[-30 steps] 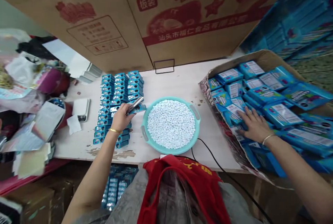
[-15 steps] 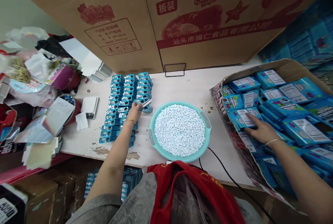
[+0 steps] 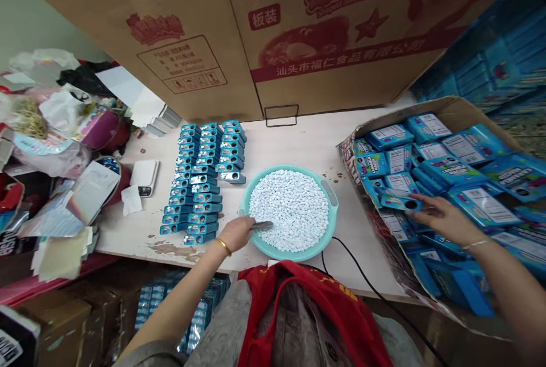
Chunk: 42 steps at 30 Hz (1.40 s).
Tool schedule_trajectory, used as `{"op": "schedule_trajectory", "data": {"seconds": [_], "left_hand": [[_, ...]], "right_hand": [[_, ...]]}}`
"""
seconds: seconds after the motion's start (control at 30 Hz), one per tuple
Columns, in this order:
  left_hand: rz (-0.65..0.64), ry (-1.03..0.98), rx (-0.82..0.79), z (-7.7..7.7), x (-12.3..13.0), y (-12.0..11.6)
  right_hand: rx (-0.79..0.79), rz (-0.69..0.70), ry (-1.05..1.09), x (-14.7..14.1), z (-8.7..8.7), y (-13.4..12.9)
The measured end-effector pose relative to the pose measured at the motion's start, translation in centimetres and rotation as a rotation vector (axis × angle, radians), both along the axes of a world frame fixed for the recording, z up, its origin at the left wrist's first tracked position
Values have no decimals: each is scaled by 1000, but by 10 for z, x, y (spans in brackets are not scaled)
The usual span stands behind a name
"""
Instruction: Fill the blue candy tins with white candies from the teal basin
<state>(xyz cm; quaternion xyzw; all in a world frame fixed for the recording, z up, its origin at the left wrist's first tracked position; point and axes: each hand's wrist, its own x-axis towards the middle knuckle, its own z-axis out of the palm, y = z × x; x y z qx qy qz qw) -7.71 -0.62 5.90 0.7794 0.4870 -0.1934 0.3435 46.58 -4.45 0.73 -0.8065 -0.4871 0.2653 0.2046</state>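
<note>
Closest to the body: red cloth apron with yellow lettering (image 3: pixel 298 284), in front of the pale, chipped worktop (image 3: pixel 315 136).
Left hand (image 3: pixel 239 235): its grip is closed around a thin grey metal tool (image 3: pixel 262 225), held low and nearly level, seemingly so the tip reaches the pellets.
Round turquoise plastic basin (image 3: pixel 294 254): filled with small white pellets (image 3: pixel 290 207), on the worktop between the hands, probably central to be within reach.
Right hand (image 3: pixel 447 222): its grip pinches a flat blue box (image 3: pixel 394 202) by the end with the dark round hole, likely because that end lies nearest; whether the box touches those beneath, I cannot tell.
Open brown cardboard carton (image 3: pixel 463 110): loosely heaped with more blue packs (image 3: pixel 482 206), beside the right arm, presumably for easy picking.
Rows of slim blue boxes (image 3: pixel 205 207): left of the basin, packed side by side with round holes exposed, perhaps to keep them orderly and accessible.
Tall printed brown carton (image 3: pixel 179 31): upright behind everything, like a backstop.
</note>
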Motion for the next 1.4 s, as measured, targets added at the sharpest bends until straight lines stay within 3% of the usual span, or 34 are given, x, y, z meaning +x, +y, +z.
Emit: {"op": "schedule_trajectory", "data": {"seconds": [0.07,0.13,0.3,0.4,0.5,0.57,0.67,0.8,0.9,0.97,1.07,1.23,1.4], "left_hand": [[-2,88,-11,-9,19,-11],[38,95,15,-22,39,-17],[129,14,72,-60,90,-13],[173,-27,102,-75,106,-8],[197,-70,113,-81,105,-6],[206,-109,118,-83,98,-5],[253,-209,165,-88,96,-6],[293,-273,190,-100,114,-7],[298,-291,178,-101,118,-4],[293,-316,171,-94,110,-1],[238,-415,165,-71,87,5],[83,-534,206,-9,56,18],[-75,-544,265,46,53,27]], "right_hand": [[-124,59,185,-6,-6,4],[-151,133,219,-11,-12,10],[-18,377,-96,-29,-25,29],[-55,399,-287,-42,-29,42],[-49,384,-385,-45,-29,53],[7,322,-414,-41,-26,56],[159,109,-392,-34,-15,54],[430,-120,-55,-51,14,39],[544,-161,211,-89,44,21],[499,-110,313,-119,60,8],[370,-10,351,-157,72,-10],[336,276,148,-189,63,-21],[392,451,2,-208,53,-13]]}}
